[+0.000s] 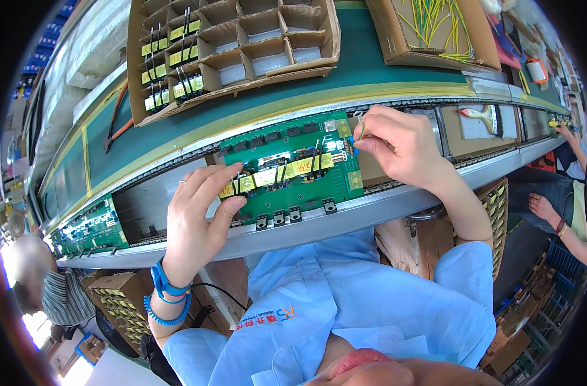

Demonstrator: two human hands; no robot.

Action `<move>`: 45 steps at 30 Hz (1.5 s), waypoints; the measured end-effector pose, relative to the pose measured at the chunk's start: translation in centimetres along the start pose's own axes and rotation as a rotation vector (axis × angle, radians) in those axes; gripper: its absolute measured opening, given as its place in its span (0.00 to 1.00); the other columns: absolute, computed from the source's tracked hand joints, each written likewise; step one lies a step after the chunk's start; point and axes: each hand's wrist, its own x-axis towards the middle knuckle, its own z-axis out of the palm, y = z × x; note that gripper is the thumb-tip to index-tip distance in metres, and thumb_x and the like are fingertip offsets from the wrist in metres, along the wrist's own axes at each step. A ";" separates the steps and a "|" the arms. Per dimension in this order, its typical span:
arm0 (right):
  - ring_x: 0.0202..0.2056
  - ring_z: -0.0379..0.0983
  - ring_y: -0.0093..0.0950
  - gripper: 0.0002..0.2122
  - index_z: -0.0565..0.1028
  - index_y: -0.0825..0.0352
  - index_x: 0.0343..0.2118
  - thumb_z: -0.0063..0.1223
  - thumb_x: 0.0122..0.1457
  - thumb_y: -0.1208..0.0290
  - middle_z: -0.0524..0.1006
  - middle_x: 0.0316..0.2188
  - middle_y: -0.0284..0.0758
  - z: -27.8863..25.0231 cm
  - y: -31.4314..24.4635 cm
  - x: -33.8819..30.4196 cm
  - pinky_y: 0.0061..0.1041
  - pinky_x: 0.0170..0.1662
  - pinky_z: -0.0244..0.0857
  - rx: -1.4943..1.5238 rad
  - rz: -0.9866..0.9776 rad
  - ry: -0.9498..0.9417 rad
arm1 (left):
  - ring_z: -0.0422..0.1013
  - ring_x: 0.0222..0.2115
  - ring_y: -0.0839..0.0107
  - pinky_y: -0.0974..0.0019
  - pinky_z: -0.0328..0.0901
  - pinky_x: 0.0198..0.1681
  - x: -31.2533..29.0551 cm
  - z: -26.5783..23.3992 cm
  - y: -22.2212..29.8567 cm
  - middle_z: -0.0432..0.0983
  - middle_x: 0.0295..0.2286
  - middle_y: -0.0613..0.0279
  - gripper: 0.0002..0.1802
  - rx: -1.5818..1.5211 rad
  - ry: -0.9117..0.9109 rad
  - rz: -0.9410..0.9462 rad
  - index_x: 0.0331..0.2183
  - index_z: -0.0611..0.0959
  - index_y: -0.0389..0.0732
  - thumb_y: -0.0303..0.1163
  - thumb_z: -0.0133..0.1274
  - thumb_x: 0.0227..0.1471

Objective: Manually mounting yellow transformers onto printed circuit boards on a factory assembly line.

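Head view shows the green circuit board [287,168] mid-bench on the conveyor rail, left hand [200,212] pressing a yellow-taped transformer [242,184] at its 8 o'clock, right hand [396,145] pinching a small yellow-green wire [361,128] at 2 o'clock, so I'd guess it's mid-insertion and needs careful lining-up.

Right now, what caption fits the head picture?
Left hand steadies a green circuit board; right hand pinches its corner.
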 end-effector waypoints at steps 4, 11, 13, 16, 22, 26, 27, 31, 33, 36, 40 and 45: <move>0.23 0.73 0.32 0.05 0.75 0.66 0.26 0.62 0.48 0.77 0.75 0.25 0.34 0.4 0.4 -0.1 0.27 0.24 0.65 -0.005 -0.012 -0.018 | 0.74 0.37 0.54 0.60 0.69 0.40 -0.2 0.2 0.1 0.77 0.39 0.54 0.20 -0.078 0.008 -0.080 0.45 0.81 0.41 0.30 0.62 0.47; 0.24 0.75 0.32 0.05 0.75 0.66 0.27 0.62 0.48 0.77 0.76 0.26 0.33 0.7 0.6 -0.1 0.28 0.24 0.66 -0.061 -0.062 0.000 | 0.76 0.41 0.60 0.64 0.71 0.41 -0.8 -0.1 -0.1 0.78 0.43 0.55 0.21 -0.233 -0.021 -0.178 0.47 0.81 0.41 0.25 0.60 0.48; 0.24 0.75 0.32 0.06 0.75 0.66 0.27 0.62 0.47 0.78 0.76 0.27 0.33 0.7 0.6 -0.1 0.28 0.24 0.66 -0.062 -0.069 0.006 | 0.75 0.43 0.61 0.65 0.71 0.43 -1.1 0.0 -0.3 0.77 0.45 0.55 0.22 -0.303 -0.017 -0.214 0.48 0.80 0.40 0.23 0.60 0.47; 0.24 0.75 0.32 0.06 0.75 0.66 0.28 0.62 0.47 0.78 0.76 0.27 0.33 0.8 0.4 -0.1 0.28 0.24 0.67 -0.092 -0.113 0.008 | 0.75 0.44 0.61 0.64 0.71 0.44 -1.4 0.0 -0.1 0.77 0.46 0.55 0.23 -0.290 0.000 -0.196 0.48 0.80 0.41 0.22 0.60 0.47; 0.25 0.75 0.31 0.07 0.75 0.66 0.28 0.62 0.46 0.78 0.77 0.28 0.33 1.0 0.6 -0.3 0.27 0.24 0.67 -0.094 -0.114 0.005 | 0.75 0.45 0.60 0.64 0.71 0.44 -1.3 -0.1 0.0 0.77 0.46 0.55 0.23 -0.281 -0.011 -0.202 0.48 0.79 0.41 0.22 0.60 0.47; 0.23 0.74 0.31 0.07 0.75 0.64 0.28 0.64 0.46 0.75 0.76 0.26 0.31 0.9 0.5 -0.3 0.28 0.23 0.66 -0.145 -0.127 0.016 | 0.75 0.45 0.61 0.63 0.71 0.46 -1.1 -0.2 -0.1 0.76 0.47 0.55 0.26 -0.256 -0.038 -0.176 0.51 0.78 0.41 0.22 0.60 0.47; 0.22 0.74 0.30 0.07 0.76 0.62 0.27 0.64 0.46 0.73 0.74 0.24 0.29 0.6 0.4 -0.4 0.28 0.22 0.66 -0.181 -0.139 0.029 | 0.74 0.45 0.61 0.63 0.71 0.48 -1.0 -0.1 -0.2 0.76 0.47 0.55 0.28 -0.350 -0.042 -0.202 0.52 0.76 0.41 0.21 0.59 0.47; 0.21 0.73 0.30 0.09 0.76 0.62 0.29 0.65 0.46 0.70 0.74 0.24 0.31 -1.8 -2.2 -1.0 0.27 0.21 0.66 -0.163 -0.113 0.091 | 0.73 0.48 0.62 0.60 0.70 0.51 -1.6 -0.1 0.1 0.75 0.49 0.53 0.33 -0.507 -0.056 -0.267 0.57 0.71 0.41 0.18 0.57 0.48; 0.20 0.72 0.28 0.10 0.77 0.63 0.30 0.66 0.46 0.69 0.75 0.23 0.32 -2.4 -3.5 -2.6 0.26 0.21 0.66 -0.061 -0.223 0.083 | 0.73 0.48 0.61 0.60 0.71 0.48 -1.0 0.6 0.3 0.74 0.50 0.52 0.35 -0.503 -0.103 -0.197 0.59 0.68 0.42 0.18 0.57 0.48; 0.18 0.70 0.26 0.11 0.78 0.63 0.33 0.63 0.45 0.70 0.77 0.26 0.32 -0.7 -6.7 -5.8 0.25 0.20 0.65 -0.015 -0.368 0.057 | 0.71 0.48 0.63 0.62 0.69 0.49 1.5 1.1 2.2 0.71 0.51 0.50 0.38 -0.531 -0.322 -0.163 0.62 0.62 0.40 0.19 0.54 0.50; 0.20 0.71 0.24 0.19 0.77 0.64 0.42 0.56 0.43 0.71 0.78 0.37 0.32 1.5 -8.7 -7.0 0.24 0.22 0.67 -0.205 -0.348 -0.253 | 0.73 0.45 0.49 0.56 0.69 0.48 4.4 4.6 4.9 0.66 0.52 0.41 0.42 -0.466 -0.344 0.078 0.62 0.57 0.39 0.25 0.56 0.49; 0.25 0.75 0.31 0.18 0.73 0.65 0.44 0.54 0.47 0.71 0.74 0.36 0.37 1.2 -8.0 -8.6 0.30 0.23 0.68 -0.645 0.113 -0.465 | 0.67 0.50 0.41 0.53 0.66 0.52 8.4 10.4 7.6 0.61 0.55 0.35 0.43 -0.515 -0.316 0.267 0.60 0.57 0.30 0.28 0.58 0.47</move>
